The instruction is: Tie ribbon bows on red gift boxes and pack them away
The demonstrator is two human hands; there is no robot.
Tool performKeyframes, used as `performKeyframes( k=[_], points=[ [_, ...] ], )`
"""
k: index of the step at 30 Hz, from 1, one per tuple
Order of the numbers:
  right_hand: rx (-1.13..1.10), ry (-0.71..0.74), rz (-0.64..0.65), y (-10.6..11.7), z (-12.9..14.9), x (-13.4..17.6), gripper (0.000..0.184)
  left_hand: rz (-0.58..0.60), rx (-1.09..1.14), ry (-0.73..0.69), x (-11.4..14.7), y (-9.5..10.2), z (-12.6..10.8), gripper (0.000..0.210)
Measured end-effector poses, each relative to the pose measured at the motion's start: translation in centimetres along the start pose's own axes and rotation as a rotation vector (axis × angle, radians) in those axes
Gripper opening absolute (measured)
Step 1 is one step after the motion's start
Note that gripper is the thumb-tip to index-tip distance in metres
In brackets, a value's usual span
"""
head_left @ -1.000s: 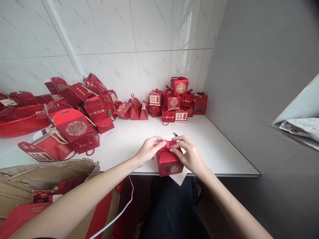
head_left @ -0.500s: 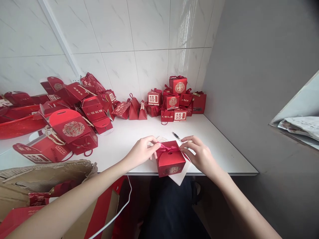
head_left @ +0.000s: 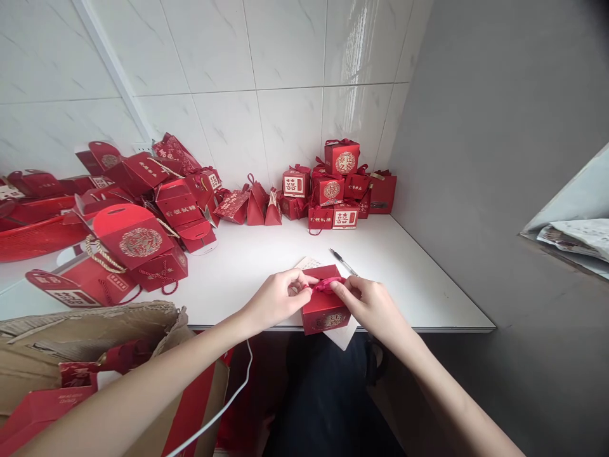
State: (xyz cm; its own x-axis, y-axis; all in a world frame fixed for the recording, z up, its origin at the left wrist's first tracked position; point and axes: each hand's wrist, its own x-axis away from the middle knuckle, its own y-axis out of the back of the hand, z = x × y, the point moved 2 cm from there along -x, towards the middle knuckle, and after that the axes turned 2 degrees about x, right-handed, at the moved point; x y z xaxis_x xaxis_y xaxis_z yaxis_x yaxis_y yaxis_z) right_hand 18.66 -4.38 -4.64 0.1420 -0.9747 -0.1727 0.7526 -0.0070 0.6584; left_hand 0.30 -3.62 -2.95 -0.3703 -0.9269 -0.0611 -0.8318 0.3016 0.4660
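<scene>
A red gift box [head_left: 325, 316] with a gold emblem on its front sits at the table's front edge, on top of a pale notebook [head_left: 343, 336]. Across its lid runs a dark pink ribbon [head_left: 324, 285], bunched at the middle. My left hand [head_left: 280, 293] pinches the ribbon on the left of the bunch. From the right, my right hand [head_left: 364, 297] grips the ribbon between thumb and fingers. Fingers cover part of the lid and the ribbon's ends.
Behind the box lies a pen [head_left: 343, 261] on the white table [head_left: 419, 285]. Finished-looking red boxes [head_left: 342, 158] are stacked by the tiled wall. More red boxes [head_left: 137, 244] pile up at the left. An open carton [head_left: 157, 317] and a white cable [head_left: 228, 406] are in front.
My hands have drawn closer together over the lid. The ribbon is now bunched between my fingers, where before it lay stretched in a flatter bow.
</scene>
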Motion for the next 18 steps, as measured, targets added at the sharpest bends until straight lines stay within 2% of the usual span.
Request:
performKeyframes(
  k=[3, 8, 13, 15, 18],
  points=[
    [-0.065, -0.019, 0.010, -0.2, 0.0, -0.4, 0.040, 0.005, -0.024, -0.003, 0.0, 0.1, 0.0, 0.013],
    [-0.242, -0.046, 0.112, -0.3, -0.8, -0.9, 0.036, -0.017, -0.051, -0.035, -0.2, 0.3, 0.4, 0.011],
    [-0.304, -0.012, 0.107, -0.4, -1.6, -0.9, 0.036, -0.168, -0.044, -0.082, -0.1, 0.4, 1.2, 0.013],
    [-0.322, -0.004, 0.086, -0.5, -1.8, -0.9, 0.037, -0.224, -0.057, -0.064, 0.1, 0.4, 1.6, 0.013],
    [-0.366, 0.013, 0.069, -0.4, -2.1, -0.8, 0.036, -0.236, -0.112, 0.008, 0.3, 0.2, 1.9, 0.013]
  ],
)
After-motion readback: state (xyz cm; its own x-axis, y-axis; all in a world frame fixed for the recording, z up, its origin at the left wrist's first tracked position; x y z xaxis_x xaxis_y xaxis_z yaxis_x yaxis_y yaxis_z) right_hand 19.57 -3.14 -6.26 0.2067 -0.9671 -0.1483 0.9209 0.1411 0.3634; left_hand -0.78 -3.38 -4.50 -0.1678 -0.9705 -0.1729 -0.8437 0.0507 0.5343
